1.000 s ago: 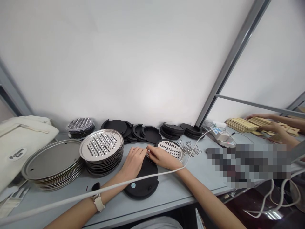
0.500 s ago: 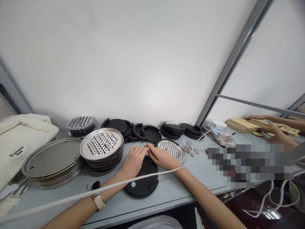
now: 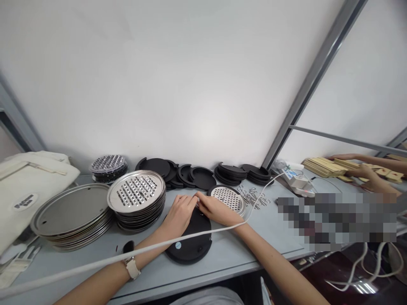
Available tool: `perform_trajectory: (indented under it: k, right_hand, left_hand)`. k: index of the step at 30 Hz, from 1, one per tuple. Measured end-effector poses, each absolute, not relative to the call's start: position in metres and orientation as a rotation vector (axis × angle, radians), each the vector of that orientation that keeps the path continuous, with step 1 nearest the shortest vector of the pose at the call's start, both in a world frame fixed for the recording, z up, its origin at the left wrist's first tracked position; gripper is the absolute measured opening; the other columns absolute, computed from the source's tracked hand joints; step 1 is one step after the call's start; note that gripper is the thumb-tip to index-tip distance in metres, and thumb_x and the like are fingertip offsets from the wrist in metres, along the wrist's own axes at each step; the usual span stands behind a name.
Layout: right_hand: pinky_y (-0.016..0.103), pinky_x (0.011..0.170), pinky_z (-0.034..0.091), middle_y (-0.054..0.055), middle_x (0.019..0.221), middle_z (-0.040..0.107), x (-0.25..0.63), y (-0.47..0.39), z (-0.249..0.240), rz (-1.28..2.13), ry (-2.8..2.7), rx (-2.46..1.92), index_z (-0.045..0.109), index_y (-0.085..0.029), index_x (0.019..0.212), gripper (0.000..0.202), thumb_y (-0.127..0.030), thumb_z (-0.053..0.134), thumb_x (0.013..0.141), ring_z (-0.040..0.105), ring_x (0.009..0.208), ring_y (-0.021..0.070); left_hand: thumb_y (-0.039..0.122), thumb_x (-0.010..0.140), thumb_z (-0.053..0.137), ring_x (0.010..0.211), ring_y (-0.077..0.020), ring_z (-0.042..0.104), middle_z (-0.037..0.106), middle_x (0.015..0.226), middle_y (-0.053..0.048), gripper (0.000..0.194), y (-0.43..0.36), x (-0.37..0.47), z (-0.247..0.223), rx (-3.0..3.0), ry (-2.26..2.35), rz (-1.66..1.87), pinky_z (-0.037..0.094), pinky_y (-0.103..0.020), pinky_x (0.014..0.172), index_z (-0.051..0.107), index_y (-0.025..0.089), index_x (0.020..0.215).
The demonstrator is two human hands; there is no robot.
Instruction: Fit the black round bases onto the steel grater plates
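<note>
A round black plastic base [image 3: 190, 243] with a pale blue round sticker lies flat on the table in front of me. Over its far edge, my left hand [image 3: 182, 212] and my right hand [image 3: 211, 207] meet, fingers closed and fingertips together. A thin glint of a metal wire clip [image 3: 201, 214] shows beneath the fingertips; most of it is hidden. Just beyond my right hand lies a black-rimmed disc with a perforated metal plate [image 3: 226, 197]. Several loose wire clips [image 3: 253, 197] are scattered to its right.
Stacked grater plates [image 3: 136, 191] and larger metal discs [image 3: 71, 209] stand at left, beside a cream bag [image 3: 32, 186]. Black round parts [image 3: 203, 178] line the wall. A white cable [image 3: 127, 254] crosses before my arms. At right, another person's hands [image 3: 365, 173] handle wooden pieces [image 3: 322, 166].
My fingers have shifted very slightly over the far edge of the black base, and less of the metal clip shows. The view has moved a little; the rest stays in place.
</note>
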State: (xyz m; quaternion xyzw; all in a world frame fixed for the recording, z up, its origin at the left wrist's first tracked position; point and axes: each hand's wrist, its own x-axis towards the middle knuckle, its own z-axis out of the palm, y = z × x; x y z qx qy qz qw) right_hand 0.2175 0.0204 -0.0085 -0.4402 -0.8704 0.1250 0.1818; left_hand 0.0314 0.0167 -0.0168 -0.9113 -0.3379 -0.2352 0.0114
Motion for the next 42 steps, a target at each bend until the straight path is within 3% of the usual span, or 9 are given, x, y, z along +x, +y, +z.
perform_trajectory:
  k: [8, 18, 26, 35, 42]
  right_hand:
    - [0.024, 0.058, 0.030, -0.002, 0.070, 0.049, 0.2158, 0.0214, -0.0137, 0.260, -2.480, -1.235, 0.040, -0.022, 0.090, 0.008, -0.020, 0.035, 0.097, 0.051, 0.062, 0.0148]
    - [0.024, 0.060, 0.032, 0.000, 0.075, 0.055, 0.2153, 0.0180, -0.0070, 0.359, -2.493, -1.270, 0.043, -0.021, 0.104, 0.011, -0.017, 0.037, 0.096, 0.056, 0.070, 0.0162]
    - [0.024, 0.059, 0.031, 0.000, 0.074, 0.053, 0.2168, 0.0194, -0.0119, 0.301, -2.488, -1.250, 0.041, -0.021, 0.097, 0.007, -0.018, 0.035, 0.097, 0.053, 0.066, 0.0156]
    - [0.025, 0.062, 0.035, 0.004, 0.080, 0.058, 0.2160, 0.0160, -0.0078, 0.353, -2.480, -1.281, 0.040, -0.020, 0.104, 0.012, -0.021, 0.029, 0.100, 0.057, 0.070, 0.0174]
    - [0.024, 0.057, 0.030, -0.001, 0.070, 0.051, 0.2162, 0.0185, -0.0120, 0.257, -2.476, -1.262, 0.039, -0.021, 0.098, 0.007, -0.022, 0.032, 0.099, 0.052, 0.061, 0.0154]
  left_hand:
    - [0.004, 0.091, 0.029, 0.089, -0.0230, 0.053, 0.059, 0.093, -0.008, 0.033, 0.0158, 0.0312, -0.0154, -2.841, -1.075, -0.737, 0.040, -0.038, 0.082, 0.055, 0.015, 0.108]
    - [0.004, 0.091, 0.030, 0.080, -0.0215, 0.052, 0.058, 0.084, -0.006, 0.027, 0.0201, 0.0303, -0.0243, -2.840, -1.077, -0.767, 0.042, -0.036, 0.078, 0.054, 0.017, 0.090]
    - [0.004, 0.092, 0.030, 0.087, -0.0216, 0.052, 0.058, 0.092, -0.006, 0.027, 0.0178, 0.0309, -0.0197, -2.834, -1.050, -0.764, 0.040, -0.036, 0.083, 0.053, 0.017, 0.096]
    - [0.002, 0.091, 0.028, 0.091, -0.0222, 0.053, 0.058, 0.095, -0.008, 0.030, 0.0162, 0.0316, -0.0177, -2.814, -1.059, -0.694, 0.038, -0.038, 0.087, 0.053, 0.016, 0.101]
    - [0.003, 0.091, 0.029, 0.088, -0.0229, 0.051, 0.056, 0.091, -0.007, 0.029, 0.0179, 0.0319, -0.0217, -2.766, -1.097, -0.681, 0.038, -0.039, 0.086, 0.054, 0.015, 0.100]
